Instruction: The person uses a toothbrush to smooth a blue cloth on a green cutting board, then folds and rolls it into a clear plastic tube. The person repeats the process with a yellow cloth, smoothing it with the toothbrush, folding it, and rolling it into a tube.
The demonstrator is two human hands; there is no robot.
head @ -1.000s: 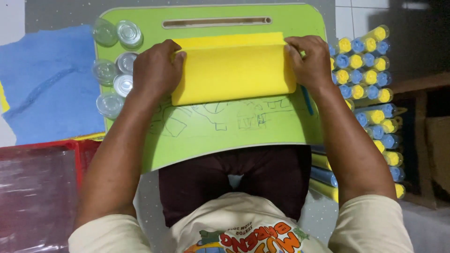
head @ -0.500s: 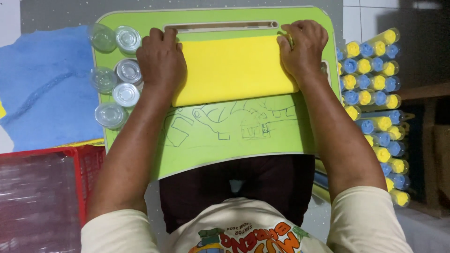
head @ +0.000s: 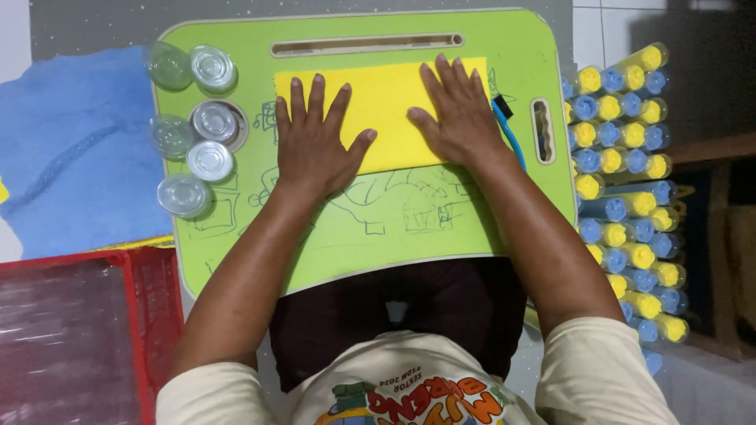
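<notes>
A yellow sheet (head: pixel 387 94) lies flat on a green lap table (head: pixel 394 228) that has line drawings on its top. My left hand (head: pixel 313 142) presses palm-down on the sheet's left part, fingers spread. My right hand (head: pixel 457 114) lies flat on its right part, fingers together and pointing away from me. Neither hand grips anything. A blue pen-like stick (head: pixel 508 130) rests just right of my right hand.
Several clear lidded small jars (head: pixel 193 118) stand along the table's left edge. A blue cloth (head: pixel 71 149) lies to the left, a red crate (head: pixel 75 338) at lower left. Stacked tubes with yellow and blue caps (head: pixel 626 181) fill the right side.
The yellow sheet, first held up at its ends, has been laid down on the table. Both hands have moved from its edges onto its top and opened flat.
</notes>
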